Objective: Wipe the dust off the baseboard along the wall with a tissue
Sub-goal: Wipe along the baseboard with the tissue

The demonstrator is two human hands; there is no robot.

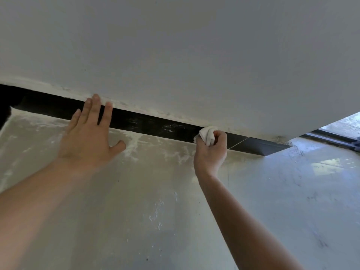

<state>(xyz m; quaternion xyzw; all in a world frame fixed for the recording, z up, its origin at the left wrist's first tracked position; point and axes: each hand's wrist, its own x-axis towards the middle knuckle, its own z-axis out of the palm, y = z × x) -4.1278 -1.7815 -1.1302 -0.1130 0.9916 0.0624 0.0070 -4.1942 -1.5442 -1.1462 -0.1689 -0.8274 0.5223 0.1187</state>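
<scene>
Low along the pale wall (194, 45) runs a black baseboard (148, 123), slanting down to the right across the view and ending at a corner, beyond which a dark door track (335, 139) shows. White plaster residue lines the seam above the baseboard, and whitish smears streak the grey floor (155, 191) just below it. Nothing blocks the strip between the two hands.

The left hand (87, 137) reaches forward with fingers spread wide and flat, fingertips laid over the baseboard and touching the bottom of the wall, thumb splayed out over the floor. The right hand (211, 151) is curled into a loose fist, wrist bent, pinching a crumpled white tissue (206, 135) between thumb and fingers. The tissue presses against the baseboard's upper edge, near a pale joint line in the strip.
</scene>
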